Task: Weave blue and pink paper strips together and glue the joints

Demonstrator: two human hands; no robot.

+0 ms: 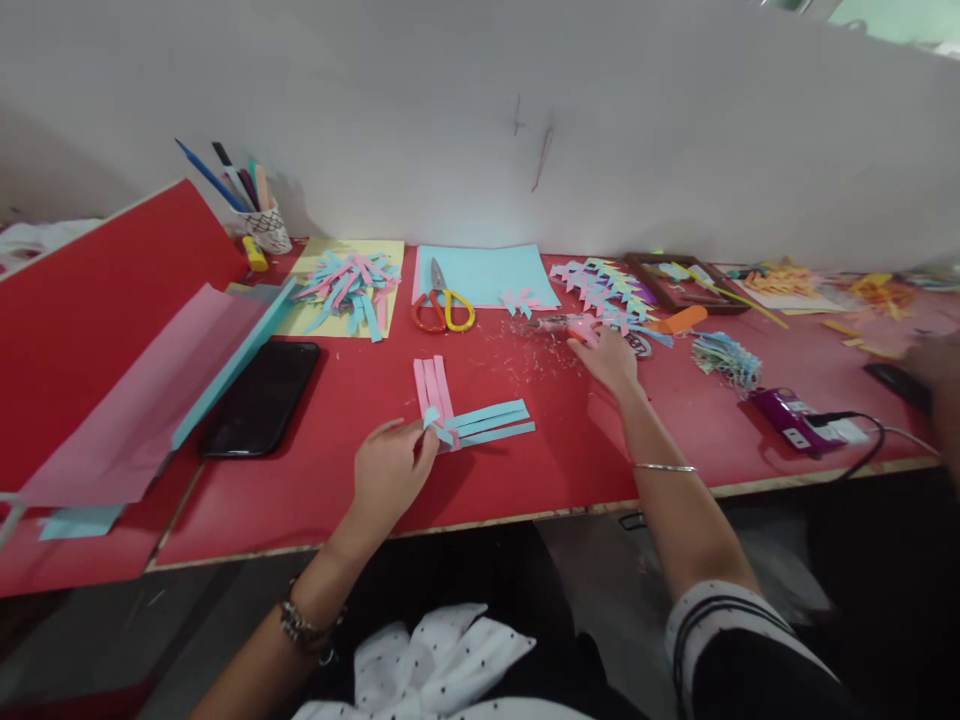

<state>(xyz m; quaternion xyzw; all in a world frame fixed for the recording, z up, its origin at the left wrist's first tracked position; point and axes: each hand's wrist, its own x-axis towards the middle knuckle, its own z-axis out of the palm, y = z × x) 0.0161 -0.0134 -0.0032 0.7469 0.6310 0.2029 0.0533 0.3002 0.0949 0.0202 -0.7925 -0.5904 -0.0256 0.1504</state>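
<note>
My left hand (394, 465) is closed, pinching the corner where pink paper strips (432, 385) and blue paper strips (491, 420) are woven together. The pink ends point away from me and the blue ends point right. My right hand (611, 360) reaches across the table, its fingers closed over the pink and orange part of a clear tool that looks like a glue gun (555, 322). Those fingers partly hide the tool. Beyond it lies a zigzag-edged pink, blue and yellow folded-paper piece (604, 290).
Scissors (442, 300) lie near a blue sheet (480, 272). Loose strips (349, 285) sit on yellow paper. A black phone (262, 400) and pink sheet (157, 390) are left. A purple power adapter (795, 418) with cables and another person's hand (934, 360) are right.
</note>
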